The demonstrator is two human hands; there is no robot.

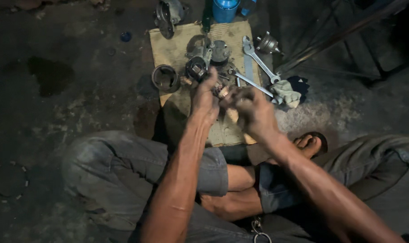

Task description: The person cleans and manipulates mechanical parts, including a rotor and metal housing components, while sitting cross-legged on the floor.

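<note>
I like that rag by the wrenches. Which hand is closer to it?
Right. The right hand is just beside the rag, a little below and left of it. The left hand is farther away, beyond the right hand.

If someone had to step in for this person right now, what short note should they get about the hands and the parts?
Left hand and right hand: both closed together on a small brass-coloured part, held above the cardboard sheet; the exact grip is blurred.
On the cardboard: a metal carburettor-like body and two spanners.
Beside it: a round metal ring, left; a rag, right.
Done: the assembly looks taken apart.
Left: the loose parts lie unassembled.
</note>
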